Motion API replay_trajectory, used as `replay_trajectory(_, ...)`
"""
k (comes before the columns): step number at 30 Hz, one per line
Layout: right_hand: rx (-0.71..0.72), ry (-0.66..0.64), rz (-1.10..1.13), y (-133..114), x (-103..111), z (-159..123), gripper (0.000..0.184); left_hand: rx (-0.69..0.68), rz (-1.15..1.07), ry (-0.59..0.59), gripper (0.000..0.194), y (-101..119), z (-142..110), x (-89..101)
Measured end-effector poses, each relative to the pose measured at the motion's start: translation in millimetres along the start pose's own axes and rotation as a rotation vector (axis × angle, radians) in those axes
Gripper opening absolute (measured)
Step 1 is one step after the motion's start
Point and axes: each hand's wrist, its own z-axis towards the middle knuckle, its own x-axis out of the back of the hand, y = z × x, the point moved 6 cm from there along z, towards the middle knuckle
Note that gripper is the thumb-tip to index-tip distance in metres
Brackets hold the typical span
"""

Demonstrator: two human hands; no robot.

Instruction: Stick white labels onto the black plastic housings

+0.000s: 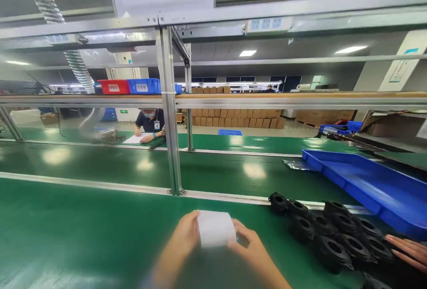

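Observation:
A white roll (216, 229), smooth and blank on the side facing me, is held above the green bench top. My left hand (187, 231) closes on its left end. At its right end, my right hand (248, 244) grips with thumb and fingers. Both forearms are blurred, and whatever lies under the roll is hidden. To the right of my hands, several black round parts (333, 251) with holes in their middles are grouped on the bench.
Another person's hand (408, 251) reaches in at the right edge over the black parts. A blue tray (367, 182) stands behind them. A metal post (169, 124) rises ahead of me. Across the benches, a seated person (150, 124) leans over white paper (135, 138).

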Motion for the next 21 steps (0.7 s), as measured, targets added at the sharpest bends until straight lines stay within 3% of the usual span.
replay_trajectory(2,-0.124,0.007,0.053,12,-9,-6,0.043,-0.019,-0.051,0.069,0.010,-6,0,10.6)
replay_trajectory(4,-0.208,0.070,0.080,25,-14,-12,0.048,-0.008,-0.080,0.103,0.021,-12,-3,16.4)
replay_trajectory(7,-0.272,0.174,0.084,41,-13,-17,0.052,0.038,0.015,-0.060,0.053,-22,-14,5.0)
replay_trajectory(9,-0.286,0.236,0.072,45,-8,-18,0.055,-0.004,0.196,-0.207,0.061,-26,-24,-8.0)
replay_trajectory(11,-0.279,0.267,0.065,43,-3,-18,0.058,-0.110,0.387,-0.240,0.053,-26,-31,-15.3)
replay_trajectory(16,-0.202,0.238,0.124,19,-3,-14,0.058,-0.393,0.714,-0.061,0.029,-6,-38,-14.7)
replay_trajectory(18,-0.198,0.236,0.144,14,-6,-14,0.053,-0.405,0.734,-0.029,0.030,-3,-38,-12.4)
replay_trajectory(21,-0.238,0.306,0.138,16,-6,-18,0.044,-0.311,0.626,-0.068,0.035,-11,-37,-11.3)
